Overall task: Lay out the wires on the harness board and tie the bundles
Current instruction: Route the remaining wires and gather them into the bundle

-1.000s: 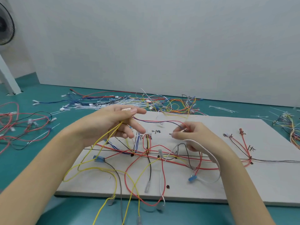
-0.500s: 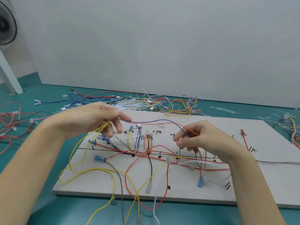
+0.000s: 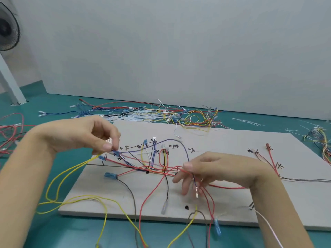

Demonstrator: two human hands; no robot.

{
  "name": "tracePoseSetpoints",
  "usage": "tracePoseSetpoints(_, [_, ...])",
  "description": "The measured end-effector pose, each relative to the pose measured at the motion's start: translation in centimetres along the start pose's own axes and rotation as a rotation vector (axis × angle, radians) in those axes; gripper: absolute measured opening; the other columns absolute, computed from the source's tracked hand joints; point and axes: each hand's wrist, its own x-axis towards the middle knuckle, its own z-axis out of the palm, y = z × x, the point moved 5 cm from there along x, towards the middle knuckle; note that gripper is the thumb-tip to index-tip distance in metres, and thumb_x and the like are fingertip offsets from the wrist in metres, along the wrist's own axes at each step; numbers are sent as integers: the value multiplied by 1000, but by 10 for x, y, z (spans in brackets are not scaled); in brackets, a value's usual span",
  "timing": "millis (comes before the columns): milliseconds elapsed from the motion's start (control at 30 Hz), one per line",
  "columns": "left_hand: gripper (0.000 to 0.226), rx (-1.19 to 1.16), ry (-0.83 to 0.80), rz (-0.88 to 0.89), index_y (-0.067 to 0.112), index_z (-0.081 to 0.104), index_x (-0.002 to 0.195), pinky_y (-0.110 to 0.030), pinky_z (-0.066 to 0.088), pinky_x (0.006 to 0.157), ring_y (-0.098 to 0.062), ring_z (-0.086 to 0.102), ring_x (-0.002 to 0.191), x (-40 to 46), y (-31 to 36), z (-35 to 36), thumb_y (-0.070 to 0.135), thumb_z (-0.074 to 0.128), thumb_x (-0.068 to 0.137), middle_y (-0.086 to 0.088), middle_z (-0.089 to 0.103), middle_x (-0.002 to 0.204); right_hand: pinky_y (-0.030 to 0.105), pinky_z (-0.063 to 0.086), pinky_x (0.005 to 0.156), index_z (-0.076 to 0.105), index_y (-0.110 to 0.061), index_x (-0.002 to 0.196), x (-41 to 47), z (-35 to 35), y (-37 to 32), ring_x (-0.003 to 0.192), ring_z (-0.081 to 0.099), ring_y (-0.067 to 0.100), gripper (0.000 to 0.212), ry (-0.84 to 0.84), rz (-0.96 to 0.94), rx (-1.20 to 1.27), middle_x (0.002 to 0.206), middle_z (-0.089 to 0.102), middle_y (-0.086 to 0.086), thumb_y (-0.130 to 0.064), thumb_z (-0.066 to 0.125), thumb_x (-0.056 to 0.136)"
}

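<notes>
A pale harness board lies on the teal surface with red, yellow, black and blue wires spread over its hand-written marks. My left hand hovers over the board's left end and pinches a blue connector with yellow wires hanging from it. A purple wire arcs from there to my right hand. That hand pinches the purple wire near its metal terminal, together with some red wires, above the board's middle.
A heap of loose wires lies behind the board by the grey wall. More red wires lie at the far left and a coloured bundle at the far right. A fan stands at the upper left.
Both hands have dropped lower over the board. My right hand has moved down and toward me along the purple wire. My left hand now pinches at the blue connector.
</notes>
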Motion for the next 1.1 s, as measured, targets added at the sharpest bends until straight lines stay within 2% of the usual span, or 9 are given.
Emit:
tracePoseSetpoints(233, [52, -15, 149, -13, 13, 75, 72, -19, 46, 50, -14, 52, 55, 8, -5, -5, 53, 93, 44, -6, 60, 65, 24, 52, 64, 74, -7, 95, 11, -13, -4, 69, 63, 15, 24, 312, -126, 116, 86, 72, 10, -24, 57, 95])
tracePoseSetpoints(433, [32, 111, 97, -140, 15, 70, 74, -15, 41, 54, -10, 51, 59, 5, -10, -3, 44, 80, 66, -6, 61, 69, 27, 55, 72, 74, -14, 75, 0, -36, -8, 76, 68, 18, 25, 548, -274, 214, 75, 72, 7, -21, 57, 91])
tracePoseSetpoints(533, [19, 111, 101, -196, 17, 67, 75, -15, 40, 55, -9, 48, 62, 4, -12, -2, 36, 71, 77, -6, 61, 73, 29, 56, 65, 70, -17, 67, -10, -42, -14, 61, 64, 22, 29, 474, -423, 598, 52, 56, 2, -30, 53, 88])
tracePoseSetpoints(633, [18, 40, 93, -222, 15, 64, 77, -16, 41, 56, -9, 48, 62, 8, -15, 0, 31, 70, 83, -5, 58, 74, 30, 54, 59, 75, -16, 88, -15, -41, -17, 52, 58, 17, 26, 316, -522, 810, 58, 57, 1, -28, 52, 89])
tracePoseSetpoints(733, [13, -72, 165, -238, 16, 63, 76, -22, 48, 54, -15, 58, 64, 16, -19, 0, 25, 66, 86, -5, 55, 72, 31, 56, 60, 66, -20, 121, -17, -25, -20, 64, 66, 23, 31, 17, -536, 650, 79, 67, 9, -24, 55, 92])
tracePoseSetpoints(867, [12, -311, 299, -206, 9, 65, 89, -25, 57, 58, -24, 69, 73, 22, -19, 0, 17, 65, 80, -8, 59, 78, 38, 44, 98, 60, -5, 128, -19, 9, -17, 111, 60, 29, 32, -363, -518, 89, 119, 65, 24, -9, 52, 97])
tracePoseSetpoints(933, [17, -412, 319, -176, 10, 63, 94, -23, 58, 59, -22, 70, 72, 21, -16, 0, 12, 67, 78, -8, 62, 80, 37, 45, 96, 68, -4, 116, -15, 4, -16, 112, 61, 28, 26, -249, -471, 55, 117, 67, 20, -16, 58, 95])
tracePoseSetpoints(1033, [25, -525, 283, -120, 15, 64, 91, -20, 55, 54, -15, 64, 62, 20, -9, 1, 12, 81, 74, -4, 59, 82, 29, 51, 68, 77, -9, 77, -10, -24, -15, 77, 65, 19, 26, 235, -401, 279, 82, 72, 10, -34, 69, 85])
tracePoseSetpoints(1100, [36, -578, 215, -74, 17, 64, 89, -21, 54, 56, -13, 61, 62, 20, -5, 5, 18, 88, 62, -2, 59, 81, 25, 51, 65, 75, -11, 67, -7, -38, -10, 69, 62, 13, 28, 529, -400, 215, 71, 70, 3, -35, 71, 80])
